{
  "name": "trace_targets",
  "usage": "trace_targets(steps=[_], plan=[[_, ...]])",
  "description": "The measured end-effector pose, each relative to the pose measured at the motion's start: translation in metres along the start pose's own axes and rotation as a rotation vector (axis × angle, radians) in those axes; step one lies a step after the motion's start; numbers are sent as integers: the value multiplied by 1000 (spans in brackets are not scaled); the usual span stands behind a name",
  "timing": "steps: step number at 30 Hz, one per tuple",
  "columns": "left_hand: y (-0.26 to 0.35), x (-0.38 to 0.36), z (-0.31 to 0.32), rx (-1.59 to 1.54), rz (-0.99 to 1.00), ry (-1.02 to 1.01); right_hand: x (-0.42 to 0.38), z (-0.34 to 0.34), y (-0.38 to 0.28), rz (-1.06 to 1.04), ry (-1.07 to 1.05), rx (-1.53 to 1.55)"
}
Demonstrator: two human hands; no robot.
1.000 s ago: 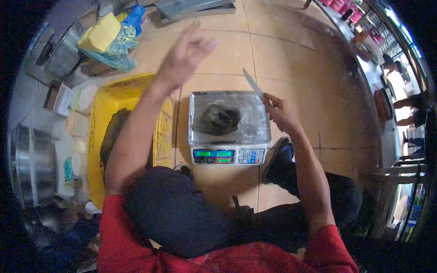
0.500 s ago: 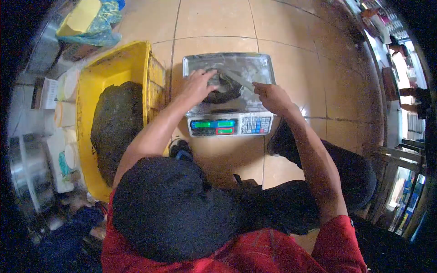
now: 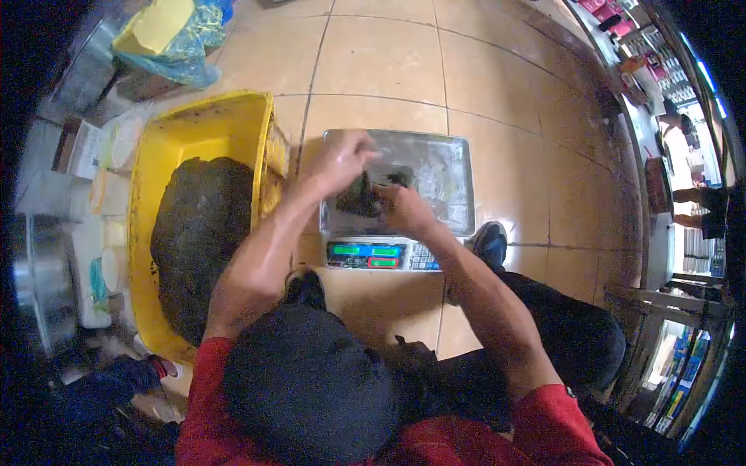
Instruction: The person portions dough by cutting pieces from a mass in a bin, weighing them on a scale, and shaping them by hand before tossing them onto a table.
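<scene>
A digital scale with a metal tray [image 3: 443, 186] stands on the tiled floor in front of me. On the tray's left half lies a dark, clay-like lump [image 3: 357, 200]. My left hand [image 3: 343, 161] is over the upper left of the tray, its fingers curled and blurred; what they hold, if anything, does not show. Lower down, my right hand [image 3: 406, 210] is closed at the lump's right side. It grips the flat grey blade seen half a second ago, now mostly hidden or blurred.
A yellow crate [image 3: 264, 140] at the left holds a big dark mass [image 3: 206, 233]. A blue plastic bag [image 3: 190, 58] with something yellow lies at the back left. Shelves [image 3: 668, 342] line the right side. Another person's leg [image 3: 128, 377] shows at the lower left.
My right hand has moved left and closer to my left hand, and the blade no longer shows clearly. My left hand has come off the lump. The whole view has shifted downward.
</scene>
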State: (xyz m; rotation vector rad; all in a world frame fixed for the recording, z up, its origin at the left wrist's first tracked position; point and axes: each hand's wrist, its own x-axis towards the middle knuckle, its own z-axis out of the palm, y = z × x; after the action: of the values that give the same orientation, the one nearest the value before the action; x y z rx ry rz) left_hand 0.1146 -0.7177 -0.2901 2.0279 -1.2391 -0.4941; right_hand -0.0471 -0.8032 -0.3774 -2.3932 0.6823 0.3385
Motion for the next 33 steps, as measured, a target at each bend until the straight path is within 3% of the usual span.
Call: trace_targets(steps=[1,2,3,5,7,9,10,11,12,15,17,18,20,21,22,23,24,26,27,29,30,33], plan=[[-14,4,-8,-71,-53,10,-10,-9,-3,-54,-95,144],[-22,2,-21,-147,25,98,-28,-32,-5,-107,-189,287],[-24,-4,-33,-308,-56,241,-45,-55,-9,-157,-284,435],[-32,-26,-64,-415,-102,666,-70,-87,-22,-142,-707,418],[-57,-69,-81,-215,-43,937,-73,-76,8,-342,-339,342],[-115,-123,-87,432,-137,955,-58,-75,24,-32,-183,538],[-159,-157,-91,668,-373,749,-65,-90,10,71,-89,576],[-246,-203,-88,967,-590,441,-60,-89,21,67,31,573],[-253,-225,-95,788,-1007,167,-54,-88,31,63,150,563],[-155,-209,-91,1007,-882,586,-46,-64,66,95,364,236],[-113,-153,-76,790,-230,689,-46,-42,76,118,396,72],[-95,-122,-56,685,-22,622,-44,-29,80,148,440,30],[-16,-81,0,341,-34,364,-39,-4,96,164,534,-151],[1,-69,28,393,220,176,-44,5,97,49,746,-333],[7,-64,61,461,391,79,-49,7,99,-164,764,-396],[-2,-63,90,526,485,9,-47,24,97,134,627,117],[-11,-62,119,583,582,-59,-62,18,95,-410,505,-424],[-20,-50,139,624,592,-70,-63,44,79,-117,319,-66],[-27,-41,139,647,625,-56,-52,54,85,-159,267,-291],[-40,-32,135,691,676,-45,-51,39,57,-115,227,-417],[-40,-24,133,630,708,56,-48,41,53,-131,281,-376],[-49,13,121,135,177,-8,-34,46,47,-163,391,-320]])
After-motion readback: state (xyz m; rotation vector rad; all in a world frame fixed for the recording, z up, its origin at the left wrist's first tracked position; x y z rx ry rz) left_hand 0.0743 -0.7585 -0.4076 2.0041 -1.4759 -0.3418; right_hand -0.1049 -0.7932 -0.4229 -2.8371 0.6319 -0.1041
